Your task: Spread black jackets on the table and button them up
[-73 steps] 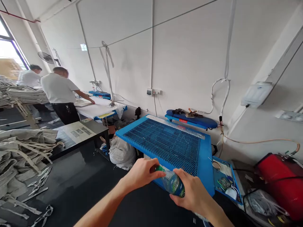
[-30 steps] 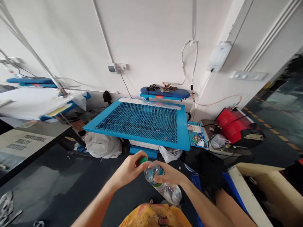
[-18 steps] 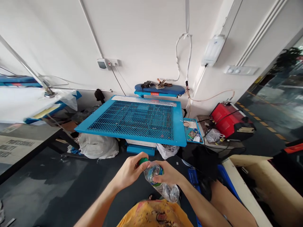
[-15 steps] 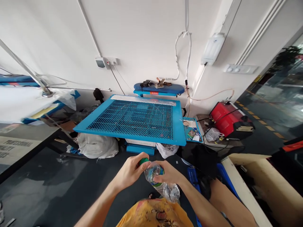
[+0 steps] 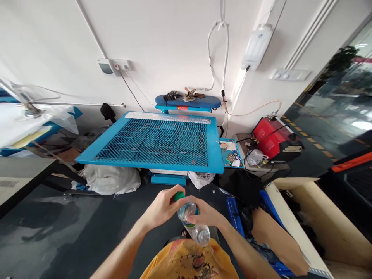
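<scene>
A white wall (image 5: 165,35) is being fronted by a blue mesh surface (image 5: 157,141). To the near right of the blue mesh surface, dark contents are being held in an open wooden box (image 5: 316,201). Farther back on its right, a red machine (image 5: 273,137) is being seen, and below its front left edge a whitish sack (image 5: 112,180) is being partly overhung. Behind the blue mesh surface, a few dark objects (image 5: 171,95) — too small to be made out — are being carried on a blue padded board (image 5: 203,102). Just beside its right edge, small odds and ends (image 5: 231,158) are being held in a blue tray (image 5: 240,145).

On the near side of the blue mesh surface, a clear bottle (image 5: 186,210) is being held in the air, tilted, its top being pointed toward that surface and its base away from it. Its body is being grasped by the right hand (image 5: 206,212). At the bottle's end nearer the surface, a green cap (image 5: 179,195) is being pinched by the left hand (image 5: 162,205) — whether it is being turned cannot be told.
</scene>
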Available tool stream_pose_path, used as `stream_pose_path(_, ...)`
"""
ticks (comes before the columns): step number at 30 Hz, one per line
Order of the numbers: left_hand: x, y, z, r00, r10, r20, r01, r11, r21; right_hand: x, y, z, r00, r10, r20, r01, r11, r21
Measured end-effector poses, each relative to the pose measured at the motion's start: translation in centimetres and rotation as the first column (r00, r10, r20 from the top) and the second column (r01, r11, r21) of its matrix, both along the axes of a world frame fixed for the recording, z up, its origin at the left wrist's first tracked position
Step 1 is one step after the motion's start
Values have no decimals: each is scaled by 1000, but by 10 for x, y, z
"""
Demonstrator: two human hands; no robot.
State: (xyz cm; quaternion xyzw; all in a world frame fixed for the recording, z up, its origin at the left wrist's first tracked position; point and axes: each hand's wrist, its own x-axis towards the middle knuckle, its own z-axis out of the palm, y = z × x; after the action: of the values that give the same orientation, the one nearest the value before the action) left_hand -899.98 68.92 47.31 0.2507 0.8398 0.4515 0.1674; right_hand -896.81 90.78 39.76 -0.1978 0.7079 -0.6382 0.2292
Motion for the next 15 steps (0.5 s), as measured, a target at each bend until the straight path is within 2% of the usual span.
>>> stream_pose_path(5, -24, 40, -10, 991, -130, 29, 130, 991, 5, -2, 30, -3, 996, -84, -26, 87, 991, 98)
stream_pose_path(9, -59, 87, -28, 962, -252, 105, 230, 956, 181, -18, 93, -12, 952, -289, -103, 299, 949, 103)
stream_pose_path(10, -71, 101, -36, 955, -268, 130, 238, 949, 208, -26, 116, -15, 922, -365, -132, 381, 916, 127)
stream_pose_path(12, -98, 128, -56, 951, -260, 168, 230, 956, 180, -46, 171, -19, 830, -512, -223, 553, 810, 198)
stream_pose_path(15, -141, 168, -91, 960, -215, 180, 216, 976, 13, -93, 270, -23, 642, -672, -369, 766, 590, 257)
